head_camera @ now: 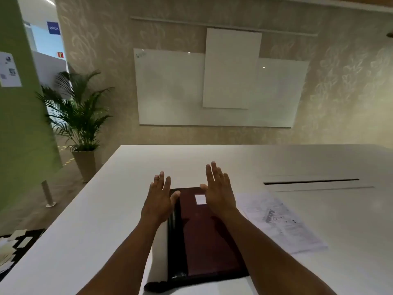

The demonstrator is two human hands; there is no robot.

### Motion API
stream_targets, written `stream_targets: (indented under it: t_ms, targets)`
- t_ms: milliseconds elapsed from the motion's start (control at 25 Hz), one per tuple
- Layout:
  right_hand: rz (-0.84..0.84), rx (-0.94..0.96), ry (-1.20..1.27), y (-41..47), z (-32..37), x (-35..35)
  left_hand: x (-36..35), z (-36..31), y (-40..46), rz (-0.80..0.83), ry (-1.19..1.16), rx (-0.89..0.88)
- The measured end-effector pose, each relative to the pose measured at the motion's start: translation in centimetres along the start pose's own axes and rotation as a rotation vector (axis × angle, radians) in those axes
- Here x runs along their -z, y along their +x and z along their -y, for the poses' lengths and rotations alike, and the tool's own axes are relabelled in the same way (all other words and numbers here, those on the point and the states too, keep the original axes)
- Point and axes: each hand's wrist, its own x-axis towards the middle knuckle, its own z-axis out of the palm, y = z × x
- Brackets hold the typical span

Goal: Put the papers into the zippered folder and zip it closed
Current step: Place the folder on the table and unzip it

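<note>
A dark maroon zippered folder (pixel 202 241) with black edging and a small white label lies flat on the white table (pixel 106 220), directly in front of me. My left hand (pixel 158 199) hovers over the folder's far left corner, fingers spread, holding nothing. My right hand (pixel 219 192) hovers over its far right corner, also flat and spread. A stack of printed papers (pixel 280 222) lies on the table just right of the folder, beyond my right forearm. I cannot tell whether the folder's zip is closed.
A narrow cable slot (pixel 310 181) cuts the tabletop at the right. Whiteboards (pixel 212 88) hang on the far wall. A potted palm (pixel 78 116) stands off the table's left corner, beside a green partition (pixel 19 124).
</note>
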Motion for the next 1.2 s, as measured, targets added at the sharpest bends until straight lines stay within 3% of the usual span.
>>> stream_targets:
  t_ms: [360, 560, 920, 1200]
  targets:
    - [0.271, -0.108, 0.062, -4.5, 0.1, -3.7, -3.6, 3.0, -2.3, 0.287, -0.105, 0.092]
    - [0.468, 0.030, 0.044, -3.1, 0.2, -4.8, -6.1, 3.0, -1.3, 0.423, -0.254, 0.086]
    - [0.540, 0.057, 0.139, 1.7, -0.4, -9.7, -8.5, 5.3, 2.5, 0.392, -0.293, 0.135]
    - [0.423, 0.100, 0.185, 6.2, -0.3, -12.1, -9.9, 6.2, 5.5, 0.274, -0.213, 0.164]
